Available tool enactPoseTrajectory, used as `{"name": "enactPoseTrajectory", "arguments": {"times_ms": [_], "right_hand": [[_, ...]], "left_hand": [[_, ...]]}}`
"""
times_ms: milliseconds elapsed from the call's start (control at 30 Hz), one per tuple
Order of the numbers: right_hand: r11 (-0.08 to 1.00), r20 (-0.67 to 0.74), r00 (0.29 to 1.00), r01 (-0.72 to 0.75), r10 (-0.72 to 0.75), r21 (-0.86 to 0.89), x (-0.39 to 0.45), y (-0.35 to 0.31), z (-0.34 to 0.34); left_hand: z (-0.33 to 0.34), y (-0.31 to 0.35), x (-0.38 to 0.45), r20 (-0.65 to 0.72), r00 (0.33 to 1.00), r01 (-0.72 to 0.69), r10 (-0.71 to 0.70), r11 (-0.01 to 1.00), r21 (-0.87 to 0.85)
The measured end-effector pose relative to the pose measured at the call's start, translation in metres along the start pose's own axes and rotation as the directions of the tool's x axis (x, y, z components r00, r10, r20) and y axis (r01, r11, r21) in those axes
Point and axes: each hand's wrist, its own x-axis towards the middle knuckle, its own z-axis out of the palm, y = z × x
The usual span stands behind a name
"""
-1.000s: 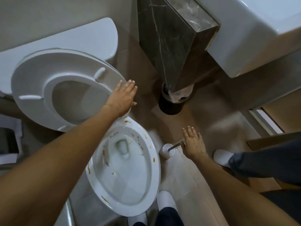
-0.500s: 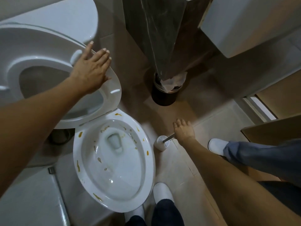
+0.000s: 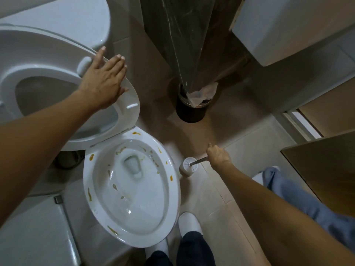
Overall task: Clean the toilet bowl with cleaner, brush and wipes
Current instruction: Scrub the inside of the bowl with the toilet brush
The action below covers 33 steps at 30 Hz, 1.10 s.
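The white toilet bowl [image 3: 172, 204] stands open below me, with yellow-brown smears on its rim and inner wall. Its seat and lid [image 3: 48, 60] are raised against the cistern. My left hand [image 3: 104, 81] lies flat on the raised seat's edge with fingers spread, holding nothing. To the right of the bowl on the floor stands a white brush holder [image 3: 187, 167]. My right hand [image 3: 217, 155] is closed around the metal handle of the toilet brush [image 3: 198, 161], which sits in the holder. No cleaner or wipes are in view.
A dark round waste bin [image 3: 192, 110] with paper in it stands beyond the brush, under a dark marble column [image 3: 182, 35]. A white basin [image 3: 288, 25] hangs at the upper right. My white slippers [image 3: 189, 223] are by the bowl; another person's leg [image 3: 292, 191] stands at right.
My left hand has pushed the seat further up and back. My right hand went from open fingers beside the brush handle to closed around it.
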Motion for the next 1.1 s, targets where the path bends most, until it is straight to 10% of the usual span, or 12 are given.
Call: {"name": "enactPoseTrajectory", "arguments": {"times_ms": [233, 767, 1100], "right_hand": [[0.996, -0.061, 0.998, -0.028, 0.023, -0.081, -0.040, -0.005, -0.037], [0.854, -0.349, 0.882, -0.106, 0.318, 0.510, -0.181, -0.009, -0.100], [0.904, -0.140, 0.985, -0.031, 0.100, 0.427, -0.207, -0.055, -0.081]], "left_hand": [[-0.020, -0.020, -0.016, 0.023, 0.997, 0.075, -0.072, 0.990, -0.120], [-0.027, -0.099, -0.091, 0.055, 0.963, 0.248, -0.265, 0.787, -0.564], [-0.022, -0.116, -0.112, 0.101, 0.960, 0.256, -0.261, 0.674, -0.693]]}}
